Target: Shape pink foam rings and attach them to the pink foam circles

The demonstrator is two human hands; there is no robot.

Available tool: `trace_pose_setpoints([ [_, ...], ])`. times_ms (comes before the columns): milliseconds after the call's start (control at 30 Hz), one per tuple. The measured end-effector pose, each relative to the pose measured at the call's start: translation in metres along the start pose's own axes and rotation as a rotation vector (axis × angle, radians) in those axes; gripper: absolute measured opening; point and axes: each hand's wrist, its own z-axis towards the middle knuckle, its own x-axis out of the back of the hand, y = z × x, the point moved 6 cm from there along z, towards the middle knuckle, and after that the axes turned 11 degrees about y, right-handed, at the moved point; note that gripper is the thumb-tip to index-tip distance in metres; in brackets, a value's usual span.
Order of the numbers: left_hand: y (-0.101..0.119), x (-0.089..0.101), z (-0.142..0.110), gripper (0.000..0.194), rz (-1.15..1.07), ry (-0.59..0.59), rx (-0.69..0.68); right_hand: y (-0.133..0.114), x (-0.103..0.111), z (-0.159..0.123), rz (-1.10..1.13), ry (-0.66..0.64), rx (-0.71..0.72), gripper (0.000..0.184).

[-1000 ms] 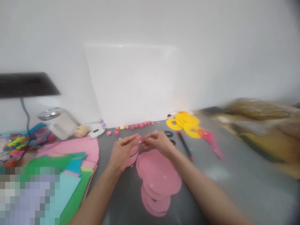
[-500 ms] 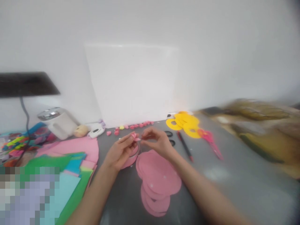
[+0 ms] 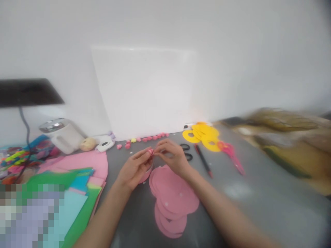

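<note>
Between the thumb and fingers of my left hand (image 3: 136, 168) is a small pink rolled or folded piece (image 3: 150, 151), paper-like; its exact kind is too blurred to tell. My right hand (image 3: 172, 156) has its fingertips pinched together at the right side of that same piece. Under my left hand a pink round roll (image 3: 145, 176) is partly hidden. Just below my right hand lies a stack of pink rounded cut-outs (image 3: 174, 196). Along the foot of the white panel runs a row of small pink pieces (image 3: 152, 137), with one yellow among them.
Black-handled scissors (image 3: 186, 147), a dark pen (image 3: 203, 160), yellow cut-out rings (image 3: 207, 132) and pink scissors (image 3: 232, 156) lie to the right. At left are coloured sheets (image 3: 77, 182), a white mug-like object (image 3: 64, 137) and a white device (image 3: 105, 143). A white panel (image 3: 147, 93) stands behind.
My right hand's fingertips have come left to meet the pink piece, from slightly apart before. The pink piece is turned differently in my left hand. The view has shifted slightly.
</note>
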Motion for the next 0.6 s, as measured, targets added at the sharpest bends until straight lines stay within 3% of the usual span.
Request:
trace_pose_setpoints([
  [333, -0.0001, -0.0003, -0.0001, 0.006, 0.003, 0.03, -0.001, 0.002, -0.0044, -0.0034, -0.044, -0.04, 0.057, 0.006],
  [600, 0.0004, -0.0001, -0.0001, 0.012, 0.077, -0.018, -0.03, 0.0041, -0.005, -0.0046, -0.054, -0.046, 0.047, 0.006],
])
